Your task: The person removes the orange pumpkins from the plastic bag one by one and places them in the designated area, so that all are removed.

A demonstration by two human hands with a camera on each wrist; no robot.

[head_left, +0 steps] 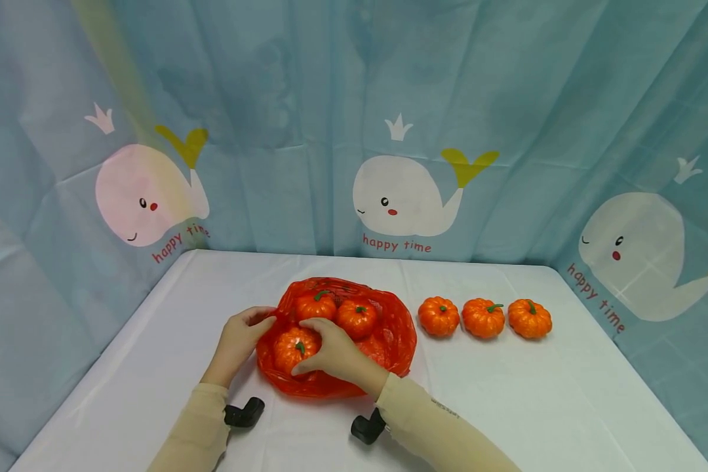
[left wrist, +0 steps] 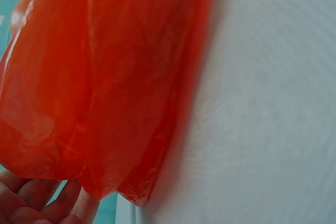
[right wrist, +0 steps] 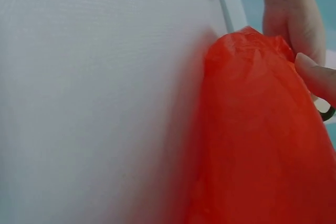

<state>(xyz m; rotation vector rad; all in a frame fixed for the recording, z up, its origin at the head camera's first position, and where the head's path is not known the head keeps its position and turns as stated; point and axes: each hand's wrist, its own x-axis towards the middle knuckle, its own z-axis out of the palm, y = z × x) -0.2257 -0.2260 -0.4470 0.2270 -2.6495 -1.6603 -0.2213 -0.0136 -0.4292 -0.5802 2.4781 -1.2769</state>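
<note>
A red plastic bag [head_left: 398, 341] stands on the table with its mouth spread wide. Inside it sit several small orange pumpkins with green stems, among them a back pumpkin [head_left: 315, 307] and a middle pumpkin [head_left: 356, 318]. My left hand [head_left: 240, 342] pinches the bag's left rim; in the left wrist view its fingers [left wrist: 63, 203] show beside the red plastic. My right hand [head_left: 343, 359] reaches over the bag and grips the front-left pumpkin [head_left: 292, 346] between thumb and fingers. Part of that pumpkin is hidden by the hand.
Three more orange pumpkins, a left one [head_left: 439, 316], a centre one [head_left: 483, 318] and a right one [head_left: 530, 318], stand in a row to the bag's right. A white cloth covers the table [head_left: 507, 400]. Behind hangs a blue curtain [head_left: 307, 164] printed with whales.
</note>
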